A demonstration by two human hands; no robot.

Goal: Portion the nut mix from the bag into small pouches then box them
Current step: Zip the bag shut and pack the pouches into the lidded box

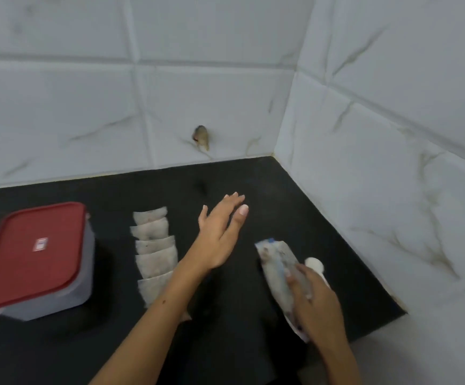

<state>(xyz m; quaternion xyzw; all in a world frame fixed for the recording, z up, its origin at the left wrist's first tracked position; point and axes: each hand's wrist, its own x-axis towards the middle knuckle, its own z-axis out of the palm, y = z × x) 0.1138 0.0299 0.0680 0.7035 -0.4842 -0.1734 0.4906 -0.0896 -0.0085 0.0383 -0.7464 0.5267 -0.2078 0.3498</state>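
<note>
On the black table (239,343), a column of small translucent white pouches (155,252) lies overlapping, apparently filled, beside the closed grey plastic box with red lid (35,259), so portioning looks largely done and boxing not begun; the left hand (220,234) hovers with grip spread and empty; the right hand (316,298) has its grip closed on the crumpled clear nut-mix bag (274,269). Blur hides pouch contents; the forearm covers the nearest pouch; a white round object (314,264) behind the bag is unidentifiable.

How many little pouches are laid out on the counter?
5 pouches show, overlapping in one row between the box and the left hand. The left forearm covers the near end, so more may be hidden.
</note>
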